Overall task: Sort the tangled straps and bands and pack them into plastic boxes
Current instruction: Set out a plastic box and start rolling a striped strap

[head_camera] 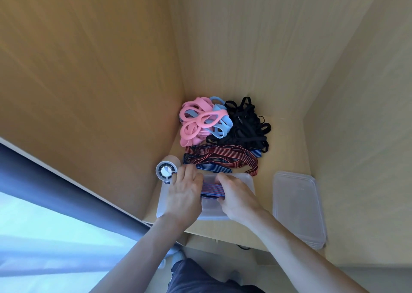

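Note:
A clear plastic box (243,181) sits at the near edge of the small wooden table. Inside it lies a folded bundle of red and blue striped straps (213,189). My left hand (184,192) lies flat with straight fingers against the bundle's left side. My right hand (236,194) curls over the bundle's right end, thumb at its near edge. Behind the box lie loose striped straps (223,159). Farther back are a heap of pink and light blue bands (200,119) and a tangle of black straps (245,123).
A stack of clear plastic boxes or lids (298,208) lies at the table's right edge. A small round white device (166,170) stands left of the box. Wooden walls close in the table's left and back; a cream wall rises on the right.

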### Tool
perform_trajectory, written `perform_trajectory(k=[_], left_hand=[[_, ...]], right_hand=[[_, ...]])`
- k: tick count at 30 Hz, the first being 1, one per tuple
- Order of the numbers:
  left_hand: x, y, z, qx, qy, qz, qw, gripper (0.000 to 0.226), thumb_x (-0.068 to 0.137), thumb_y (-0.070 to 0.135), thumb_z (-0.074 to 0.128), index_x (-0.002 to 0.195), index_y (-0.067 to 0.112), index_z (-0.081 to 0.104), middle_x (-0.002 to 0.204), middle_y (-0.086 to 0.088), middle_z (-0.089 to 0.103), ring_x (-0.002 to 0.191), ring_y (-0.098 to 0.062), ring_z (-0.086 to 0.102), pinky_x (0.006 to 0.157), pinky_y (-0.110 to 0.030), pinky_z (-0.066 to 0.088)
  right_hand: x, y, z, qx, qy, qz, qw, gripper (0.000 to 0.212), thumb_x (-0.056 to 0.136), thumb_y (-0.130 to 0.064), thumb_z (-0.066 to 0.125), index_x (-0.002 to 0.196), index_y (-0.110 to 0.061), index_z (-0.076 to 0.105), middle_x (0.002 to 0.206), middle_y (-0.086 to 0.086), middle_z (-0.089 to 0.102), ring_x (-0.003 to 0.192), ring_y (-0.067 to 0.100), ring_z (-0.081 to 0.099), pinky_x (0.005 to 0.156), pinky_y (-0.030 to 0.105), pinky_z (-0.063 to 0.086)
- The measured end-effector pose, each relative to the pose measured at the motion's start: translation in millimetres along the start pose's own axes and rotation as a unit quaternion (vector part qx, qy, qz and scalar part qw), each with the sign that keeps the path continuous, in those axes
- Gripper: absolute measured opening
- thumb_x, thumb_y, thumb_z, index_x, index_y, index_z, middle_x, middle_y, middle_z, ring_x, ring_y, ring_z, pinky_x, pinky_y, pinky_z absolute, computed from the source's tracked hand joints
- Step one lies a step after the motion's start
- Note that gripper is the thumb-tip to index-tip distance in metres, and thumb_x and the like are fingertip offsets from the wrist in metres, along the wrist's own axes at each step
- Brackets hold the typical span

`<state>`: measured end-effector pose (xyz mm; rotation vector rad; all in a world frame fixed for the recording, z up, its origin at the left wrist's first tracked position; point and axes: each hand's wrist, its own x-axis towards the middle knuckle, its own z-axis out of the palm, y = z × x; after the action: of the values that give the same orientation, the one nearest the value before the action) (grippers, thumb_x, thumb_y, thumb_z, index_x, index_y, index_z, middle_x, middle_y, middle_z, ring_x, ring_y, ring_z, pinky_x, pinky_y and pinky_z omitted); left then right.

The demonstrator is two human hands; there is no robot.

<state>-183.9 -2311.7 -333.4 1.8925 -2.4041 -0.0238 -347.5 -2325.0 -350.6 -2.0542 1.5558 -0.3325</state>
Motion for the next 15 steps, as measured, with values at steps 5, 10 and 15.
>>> perform_trajectory(k=[5,10,15], left_hand=[[11.6,-5.6,5.3,-0.077,-0.115,-0.063,0.988,0.050,0.086,0.022,0.073,0.120,0.018,0.037,0.130,0.001,0.051,0.109,-0.027,0.060,0.080,-0.037,0.050],[19.1,-7.6,8.7,-0.063,-0.080,-0.052,0.993,0.061,0.085,0.018,0.070,0.131,0.021,0.030,0.122,0.005,0.058,0.101,-0.023,0.065,0.067,-0.033,0.047],[20.0,-6.8,7.8,-0.012,-0.090,-0.042,0.995,0.046,0.090,0.027,0.069,0.129,0.023,0.045,0.127,0.005,0.056,0.103,-0.021,0.066,0.072,-0.032,0.051]], right_hand=[[5.6,-5.8,0.6,-0.064,-0.011,-0.005,0.998,0.043,0.088,-0.006,0.070,0.125,-0.017,0.051,0.121,0.003,0.063,0.101,0.024,0.065,0.080,0.032,0.053],[4.3,-2.9,0.9,-0.024,0.000,0.024,0.999,0.037,0.089,-0.011,0.072,0.120,-0.019,0.053,0.115,0.000,0.067,0.098,0.021,0.067,0.078,0.029,0.053],[-3.6,5.0,1.3,0.066,0.029,0.053,0.996,0.032,0.086,-0.019,0.077,0.107,-0.028,0.055,0.096,-0.011,0.064,0.083,0.008,0.062,0.061,0.009,0.038]])
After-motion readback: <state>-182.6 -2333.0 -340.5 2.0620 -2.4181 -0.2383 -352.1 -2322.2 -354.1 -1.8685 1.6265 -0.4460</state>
